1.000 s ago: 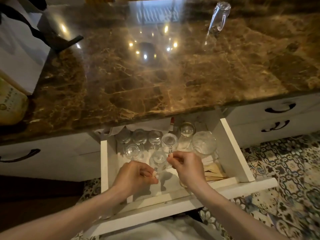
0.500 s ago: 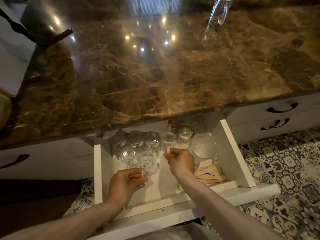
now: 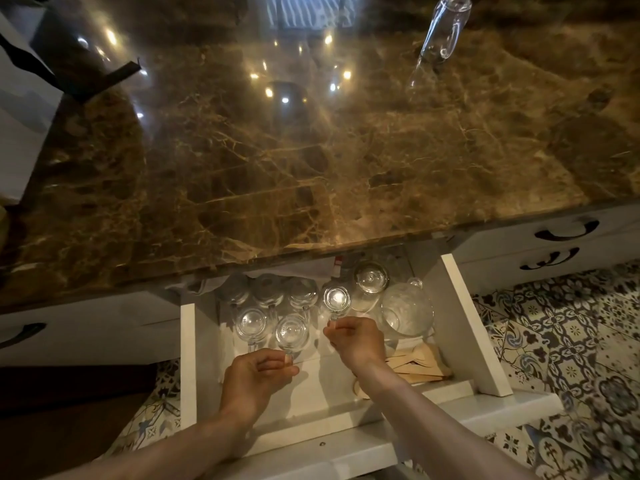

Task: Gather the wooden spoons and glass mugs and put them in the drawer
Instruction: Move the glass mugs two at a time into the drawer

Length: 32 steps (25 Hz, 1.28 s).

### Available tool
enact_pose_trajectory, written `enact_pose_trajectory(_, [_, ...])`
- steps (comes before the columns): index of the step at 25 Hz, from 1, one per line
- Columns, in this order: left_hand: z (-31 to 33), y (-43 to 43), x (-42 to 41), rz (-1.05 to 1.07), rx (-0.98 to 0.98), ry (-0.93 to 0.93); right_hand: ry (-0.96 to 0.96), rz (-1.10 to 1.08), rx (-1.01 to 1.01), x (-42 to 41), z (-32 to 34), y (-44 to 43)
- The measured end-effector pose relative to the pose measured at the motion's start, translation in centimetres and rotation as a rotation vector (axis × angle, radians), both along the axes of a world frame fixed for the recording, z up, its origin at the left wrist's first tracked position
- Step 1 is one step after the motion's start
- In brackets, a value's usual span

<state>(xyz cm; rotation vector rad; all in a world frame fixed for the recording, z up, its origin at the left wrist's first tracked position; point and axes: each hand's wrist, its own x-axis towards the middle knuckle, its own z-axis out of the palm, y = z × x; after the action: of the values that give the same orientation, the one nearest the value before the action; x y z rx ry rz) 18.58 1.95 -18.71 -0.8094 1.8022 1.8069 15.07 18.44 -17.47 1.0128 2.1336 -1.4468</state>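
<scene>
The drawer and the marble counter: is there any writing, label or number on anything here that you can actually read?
No text here can be read.
Small red and white item at the back of the open drawer: may be a label, too small and blurred to read.
Glass mugs, wooden spoons, tall glass on the marble counter: no lettering visible.
White object at the left edge: no writing visible.
</scene>
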Motion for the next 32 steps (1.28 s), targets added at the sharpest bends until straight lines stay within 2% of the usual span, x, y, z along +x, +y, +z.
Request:
enact_pose_trajectory(7, [1.1, -0.5, -0.8, -0.11, 0.028, -0.089, -0.047, 0.072, -0.043, -0.2, 0.4, 0.4])
enact_pose_trajectory(9, [2.5, -0.8, -1.3, -0.206, 0.036, -0.166, -0.089, 0.209, -0.033, -0.4, 1.6, 0.9])
enact_pose_trajectory(11, [4.5, -1.3, -2.2, -0.435, -0.021, -0.232, -0.178, 0.429, -0.004, -0.6, 3.6, 1.7])
enact_pose_trajectory(13, [7.2, -1.9, -3.5, -0.785, -0.146, -0.218, -0.238, 0.599, -0.005, -1.2, 6.5, 2.6])
enact_pose_trajectory(15, [10.2, -2.2, -5.2, -1.112, -0.334, -0.025, -0.199, 0.714, -0.021, -2.3, 9.7, 3.5])
enact_pose_trajectory(17, [13.7, -1.8, -7.0, -1.223, -0.415, 0.188, -0.113, 0.742, -0.039, -3.7, 13.1, 4.6])
enact_pose_trajectory(21, [18.3, -1.0, -11.3, -0.99, -0.308, 0.502, 0.041, 0.66, -0.093, -6.9, 19.2, 6.9])
enact_pose_trajectory(23, [18.2, -0.6, -13.3, -0.793, -0.361, 0.676, 0.145, 0.617, -0.052, -8.7, 21.1, 8.1])
enact_pose_trajectory(25, [17.0, 0.1, -14.7, -0.619, -0.577, 0.81, 0.283, 0.526, 0.003, -10.7, 22.2, 9.1])
enact_pose_trajectory(28, [14.6, 1.0, -15.4, -0.568, -0.965, 0.86, 0.497, 0.275, 0.039, -14.1, 22.3, 10.1])
enact_pose_trajectory(32, [13.1, 1.4, -15.8, -0.569, -1.152, 0.881, 0.668, 0.087, 0.124, -19.1, 22.0, 11.9])
